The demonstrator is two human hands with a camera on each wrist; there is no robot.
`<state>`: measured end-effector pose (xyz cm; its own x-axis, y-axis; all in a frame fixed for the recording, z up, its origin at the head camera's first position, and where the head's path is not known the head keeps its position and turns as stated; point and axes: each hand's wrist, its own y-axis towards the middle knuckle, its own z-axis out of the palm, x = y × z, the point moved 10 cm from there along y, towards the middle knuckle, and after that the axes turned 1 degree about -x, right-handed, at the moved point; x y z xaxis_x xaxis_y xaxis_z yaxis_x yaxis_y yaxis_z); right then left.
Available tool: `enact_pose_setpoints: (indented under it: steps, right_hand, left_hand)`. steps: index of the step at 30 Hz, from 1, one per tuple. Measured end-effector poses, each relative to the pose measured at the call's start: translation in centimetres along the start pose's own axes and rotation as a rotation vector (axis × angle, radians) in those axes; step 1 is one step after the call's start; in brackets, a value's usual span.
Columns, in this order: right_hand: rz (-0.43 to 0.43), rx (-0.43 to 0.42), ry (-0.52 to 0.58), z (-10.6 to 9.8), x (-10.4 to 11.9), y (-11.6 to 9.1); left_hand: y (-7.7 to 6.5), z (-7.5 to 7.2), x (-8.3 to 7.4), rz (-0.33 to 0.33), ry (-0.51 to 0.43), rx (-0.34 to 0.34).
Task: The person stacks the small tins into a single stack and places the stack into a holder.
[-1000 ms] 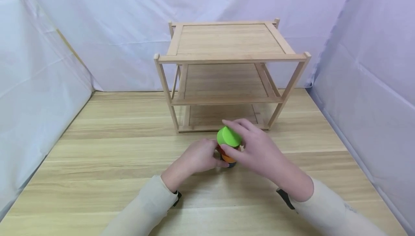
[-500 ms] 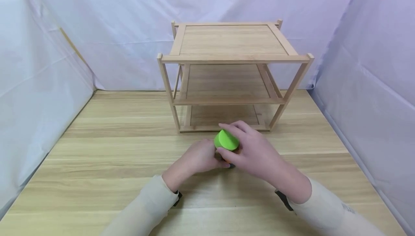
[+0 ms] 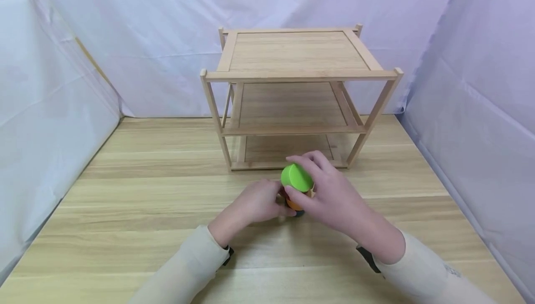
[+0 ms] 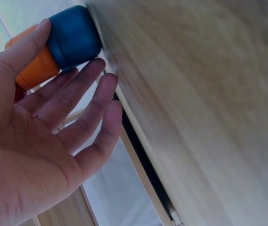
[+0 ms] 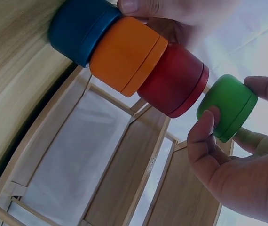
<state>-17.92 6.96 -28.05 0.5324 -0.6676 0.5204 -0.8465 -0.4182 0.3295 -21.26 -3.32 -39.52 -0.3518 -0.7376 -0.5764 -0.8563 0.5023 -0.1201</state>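
Observation:
In the right wrist view a small rounded blue jar (image 5: 80, 30) stands on the table, with an orange jar (image 5: 124, 54) and a red jar (image 5: 174, 80) stacked on it. My left hand (image 3: 257, 202) pinches the lower stack, its thumb (image 4: 35, 40) across the orange and blue jars, the other fingers loosely bent. Just above the red jar, my right hand (image 3: 334, 197) holds a green jar (image 5: 228, 106) between thumb and fingers. A narrow gap shows between green and red. From the head view, the green jar and my hands hide most of the stack.
A three-tier wooden shelf (image 3: 301, 76) stands right behind the stack, its bottom front rail close to my right fingers. The light wooden table (image 3: 146, 192) extends around. White cloth walls (image 3: 167, 16) enclose the back and sides.
My right hand with the green jar dipped slightly, then came back up and a little right, so more of the orange jar shows. My left hand has kept its place.

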Motion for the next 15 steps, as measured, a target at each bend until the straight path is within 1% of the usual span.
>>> enact_pose_setpoints:
  steps: [7,11,15]
  right_hand:
    - [0.028,-0.021,0.032,-0.4,-0.7,-0.3]
    - [0.053,0.0,0.018,-0.4,-1.1,-0.2]
    - [0.072,0.047,-0.003,0.1,-1.5,0.0]
  left_hand:
    - [0.0,0.0,0.0,-0.01,0.003,-0.004]
    - [0.0,0.0,0.0,-0.012,0.012,-0.004]
    - [0.0,0.1,-0.1,-0.004,0.027,-0.005]
